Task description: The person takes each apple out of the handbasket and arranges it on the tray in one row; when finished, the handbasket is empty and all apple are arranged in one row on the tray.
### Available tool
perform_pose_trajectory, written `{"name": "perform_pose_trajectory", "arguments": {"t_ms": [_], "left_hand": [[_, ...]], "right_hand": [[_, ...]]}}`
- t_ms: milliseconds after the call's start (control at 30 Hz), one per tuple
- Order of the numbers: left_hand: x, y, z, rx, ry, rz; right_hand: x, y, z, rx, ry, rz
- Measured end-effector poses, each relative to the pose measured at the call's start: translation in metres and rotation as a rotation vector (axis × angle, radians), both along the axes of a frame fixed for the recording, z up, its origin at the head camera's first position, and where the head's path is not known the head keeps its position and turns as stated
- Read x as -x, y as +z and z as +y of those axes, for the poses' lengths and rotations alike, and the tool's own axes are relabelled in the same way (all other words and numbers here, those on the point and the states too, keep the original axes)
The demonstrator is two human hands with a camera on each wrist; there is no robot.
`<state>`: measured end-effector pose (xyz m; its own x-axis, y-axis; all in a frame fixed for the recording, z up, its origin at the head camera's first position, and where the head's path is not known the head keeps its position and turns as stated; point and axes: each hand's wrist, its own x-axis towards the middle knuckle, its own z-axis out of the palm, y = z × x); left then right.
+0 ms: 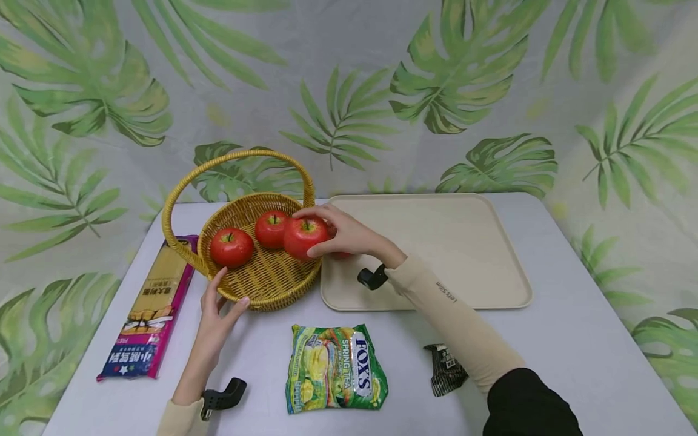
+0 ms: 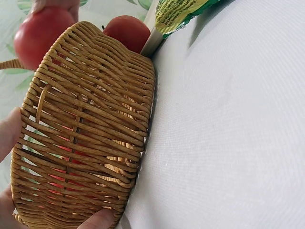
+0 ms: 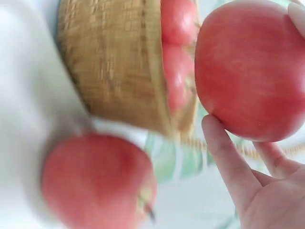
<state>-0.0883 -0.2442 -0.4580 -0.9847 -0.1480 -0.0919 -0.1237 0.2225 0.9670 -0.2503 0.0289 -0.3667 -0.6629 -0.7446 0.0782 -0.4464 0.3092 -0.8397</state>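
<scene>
My right hand [image 1: 349,230] holds a red apple [image 1: 305,238] between thumb and fingers above the right side of a wicker basket [image 1: 278,284]. Inside the basket are two more red apples, one at the left [image 1: 232,247] and one at the back [image 1: 271,229]. Another apple [image 3: 97,181] sits on the beige tray [image 1: 436,254] beside the basket, mostly hidden by the right hand in the head view. My left hand [image 1: 212,321] grips the basket's front-left side. Its thumb is on the rim and a finger lies against the outer wall in the left wrist view.
A tall basket handle [image 1: 240,155] arches over the back. Left of the basket lies a long noodle packet [image 1: 147,309]. In front are a green Fox's candy bag [image 1: 336,368] and a small black packet [image 1: 446,369], near the right forearm. A leaf-patterned cloth hangs behind the white table.
</scene>
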Motion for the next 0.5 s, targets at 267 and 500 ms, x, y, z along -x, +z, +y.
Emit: {"name": "perform_pose_trajectory", "arguments": {"t_ms": [267,500], "left_hand": [[0.000,0.000,-0.001,-0.007,0.001,-0.004],[0.000,-0.001,0.000,0.005,-0.001,-0.002]], "right_hand": [[0.013,0.000,0.066,0.064,-0.128,-0.035],[0.020,-0.015,0.116,0.036,-0.288,-0.058]]}}
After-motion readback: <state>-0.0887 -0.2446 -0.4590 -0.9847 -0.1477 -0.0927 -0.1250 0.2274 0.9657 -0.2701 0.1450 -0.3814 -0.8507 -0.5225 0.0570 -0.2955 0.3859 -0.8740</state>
